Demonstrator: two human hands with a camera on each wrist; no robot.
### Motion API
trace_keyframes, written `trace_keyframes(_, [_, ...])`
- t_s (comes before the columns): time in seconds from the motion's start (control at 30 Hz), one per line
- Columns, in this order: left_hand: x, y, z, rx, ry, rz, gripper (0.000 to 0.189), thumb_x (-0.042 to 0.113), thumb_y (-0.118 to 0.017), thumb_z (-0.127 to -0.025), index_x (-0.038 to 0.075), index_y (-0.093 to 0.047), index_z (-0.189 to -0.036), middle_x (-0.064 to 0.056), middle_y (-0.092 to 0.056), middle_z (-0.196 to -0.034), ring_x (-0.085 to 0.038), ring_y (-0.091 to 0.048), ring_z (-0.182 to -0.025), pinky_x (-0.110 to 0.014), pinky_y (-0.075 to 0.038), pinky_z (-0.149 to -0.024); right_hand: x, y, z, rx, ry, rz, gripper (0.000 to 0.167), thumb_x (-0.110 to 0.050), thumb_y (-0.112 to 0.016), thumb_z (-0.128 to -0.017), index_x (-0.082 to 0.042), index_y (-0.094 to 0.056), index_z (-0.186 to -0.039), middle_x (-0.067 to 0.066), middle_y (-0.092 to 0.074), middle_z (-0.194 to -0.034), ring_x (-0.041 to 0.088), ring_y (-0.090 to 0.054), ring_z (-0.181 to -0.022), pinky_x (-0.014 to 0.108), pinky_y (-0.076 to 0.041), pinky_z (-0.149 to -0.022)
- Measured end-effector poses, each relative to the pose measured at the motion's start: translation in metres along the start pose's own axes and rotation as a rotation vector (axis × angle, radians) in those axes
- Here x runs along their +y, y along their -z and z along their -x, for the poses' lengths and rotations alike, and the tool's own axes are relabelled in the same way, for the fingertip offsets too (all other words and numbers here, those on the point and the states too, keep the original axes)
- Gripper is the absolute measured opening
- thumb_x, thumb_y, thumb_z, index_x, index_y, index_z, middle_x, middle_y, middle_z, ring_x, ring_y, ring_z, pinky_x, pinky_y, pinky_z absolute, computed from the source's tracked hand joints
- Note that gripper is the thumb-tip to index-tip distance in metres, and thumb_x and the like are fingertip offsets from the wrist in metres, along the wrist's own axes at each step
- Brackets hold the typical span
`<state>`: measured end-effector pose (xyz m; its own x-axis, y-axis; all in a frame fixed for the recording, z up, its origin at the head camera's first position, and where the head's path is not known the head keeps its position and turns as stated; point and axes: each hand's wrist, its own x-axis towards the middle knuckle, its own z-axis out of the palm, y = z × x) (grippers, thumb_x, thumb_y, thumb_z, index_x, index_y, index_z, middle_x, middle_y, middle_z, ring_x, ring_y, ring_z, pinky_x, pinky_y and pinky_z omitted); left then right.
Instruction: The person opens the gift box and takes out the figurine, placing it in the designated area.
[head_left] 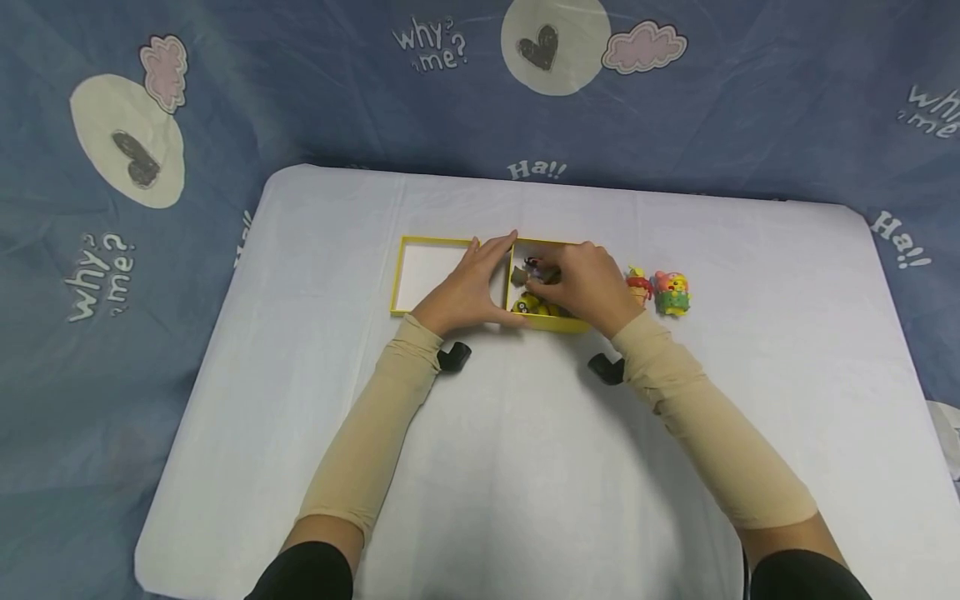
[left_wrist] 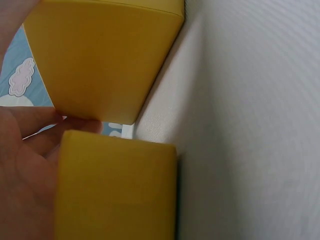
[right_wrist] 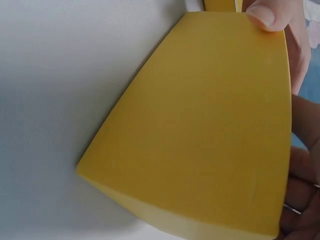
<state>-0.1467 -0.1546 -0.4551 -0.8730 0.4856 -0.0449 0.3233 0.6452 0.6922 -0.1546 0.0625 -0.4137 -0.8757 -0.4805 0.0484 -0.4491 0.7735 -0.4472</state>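
The tray (head_left: pixel 433 277) lies left of the box (head_left: pixel 561 325), whose near and far edges the left hand (head_left: pixel 472 287) grips. Inside, the right hand (head_left: pixel 588 279) pinches a toy (head_left: pixel 535 268); then two figures (head_left: pixel 672 294), with wide room to the table's (head_left: pixel 847 350) right edge.

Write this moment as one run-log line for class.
left grip: holds yellow box | right grip: partly inside box, hold unclear | figurines: two, right of box | yellow-rimmed tray: left of box

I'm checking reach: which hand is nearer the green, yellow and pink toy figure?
Right. The right hand reaches into the rectangular yellow box, left of the figure; the left hand is farther, at the box's left side.
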Motion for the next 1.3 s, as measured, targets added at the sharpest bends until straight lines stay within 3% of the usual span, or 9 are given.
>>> trace_keyframes(0.43, [0.001, 0.001, 0.001, -0.015, 0.017, -0.002, 0.136, 0.059, -0.093, -0.066, 0.020, -0.012, -0.168, -0.005, -0.023, -0.172, -0.033, -0.009, -0.163, -0.043, -0.002, -0.136, 0.008, 0.003, 0.006, 0.000, 0.062, -0.007, 0.028, -0.035, -0.083, -0.087, -0.012, -0.084, -0.102, 0.002, -0.082, -0.099, 0.022, -0.076, -0.089, 0.043, -0.062, -0.075])
trace_keyframes(0.97, [0.002, 0.001, 0.001, -0.023, 0.056, 0.001, 0.136, 0.061, -0.092, -0.066, 0.025, -0.010, -0.168, -0.004, -0.020, -0.173, -0.039, -0.003, -0.162, -0.050, -0.008, -0.136, 0.027, 0.004, 0.018, 0.083, 0.279, -0.130, 0.030, -0.023, -0.086, -0.085, -0.009, -0.081, -0.111, 0.004, -0.081, -0.109, 0.021, -0.077, -0.102, 0.040, -0.064, -0.089])
trace_keyframes(1.3, [0.003, 0.001, 0.002, -0.025, 0.062, 0.016, 0.137, 0.062, -0.092, -0.065, 0.024, -0.011, -0.168, -0.005, -0.020, -0.174, -0.041, -0.002, -0.162, -0.055, -0.010, -0.135, 0.038, 0.007, 0.029, 0.113, 0.300, -0.188, 0.035, -0.020, -0.086, -0.085, -0.008, -0.079, -0.118, 0.007, -0.078, -0.118, 0.023, -0.076, -0.104, 0.042, -0.065, -0.087])
